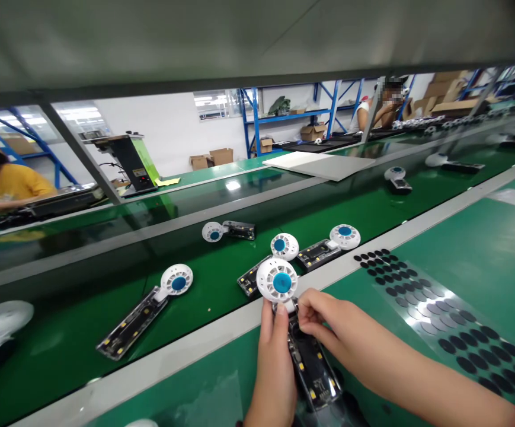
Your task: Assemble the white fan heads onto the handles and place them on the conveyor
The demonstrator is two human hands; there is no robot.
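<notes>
One fan-headed device (304,350) tilts over the counter (474,231), left hand (275,356) pinching its white neck (287,306), right hand (328,317) pressed together beside it, anything pinched hidden; probably light, rigid and slick, its circuitry fragile, best held by neck or edges

Bright, glare on clear sheet (412,321) (white), stretched edges

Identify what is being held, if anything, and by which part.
The white-headed device: the left hand holds it at the neck, just below its round head. The right hand is pinched beside it; whether that hand holds anything is unclear.
</notes>
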